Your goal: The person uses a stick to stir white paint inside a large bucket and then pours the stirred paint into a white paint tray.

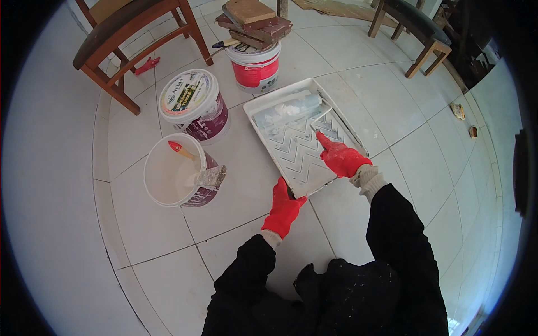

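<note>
**Roller [288, 111] lay at far end of tray [302, 162]**

The right hand [341, 158], the nearer, was closed around the roller's handle (largely hidden in the grasp). The roller lay ahead and leftward of it, long axis crosswise to the tray. The left hand [283, 208] was curled around the tray's near-left corner.

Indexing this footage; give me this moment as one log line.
left hand: grips near corner of tray | right hand: holds roller | roller: in tray | open bucket: left of tray
</note>
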{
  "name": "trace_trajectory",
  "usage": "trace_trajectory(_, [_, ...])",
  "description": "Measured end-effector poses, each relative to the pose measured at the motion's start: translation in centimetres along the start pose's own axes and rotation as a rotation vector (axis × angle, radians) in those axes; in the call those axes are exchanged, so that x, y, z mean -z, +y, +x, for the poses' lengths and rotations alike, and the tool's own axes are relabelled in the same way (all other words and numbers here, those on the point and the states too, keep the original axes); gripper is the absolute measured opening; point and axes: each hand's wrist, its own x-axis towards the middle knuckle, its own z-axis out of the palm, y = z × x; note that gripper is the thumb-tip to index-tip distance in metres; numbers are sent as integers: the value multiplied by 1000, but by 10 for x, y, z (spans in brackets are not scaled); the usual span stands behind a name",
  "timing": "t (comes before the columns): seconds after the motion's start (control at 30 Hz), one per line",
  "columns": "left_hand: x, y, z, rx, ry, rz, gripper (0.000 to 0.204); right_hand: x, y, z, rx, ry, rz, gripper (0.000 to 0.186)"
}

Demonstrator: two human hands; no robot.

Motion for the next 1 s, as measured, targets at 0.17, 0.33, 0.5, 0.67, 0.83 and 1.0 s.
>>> trace_trajectory(0.17, [-2,29,-8,-34,-23,11,59,-14,-3,15,-35,54,11,59])
trace_trajectory(0.33, [1,28,-8,-15,11,8,62,-21,-1,11,-33,48,-23,61])
trace_trajectory(0.5, [-4,22,-5,69,24,-33,65,-11,-17,-21,-101,-28,100,61])
trace_trajectory(0.67, [-3,10,-3,100,1,-19,67,-12,-9,-46,-91,13,135,59])
trace_trajectory(0.83, [-9,16,-9,-44,51,47,54,-10,7,-81,-76,52,34,58])
trace_trajectory(1.0, [1,0,-5,1,61,118,58,-9,7,-113,-131,-38,107,58])
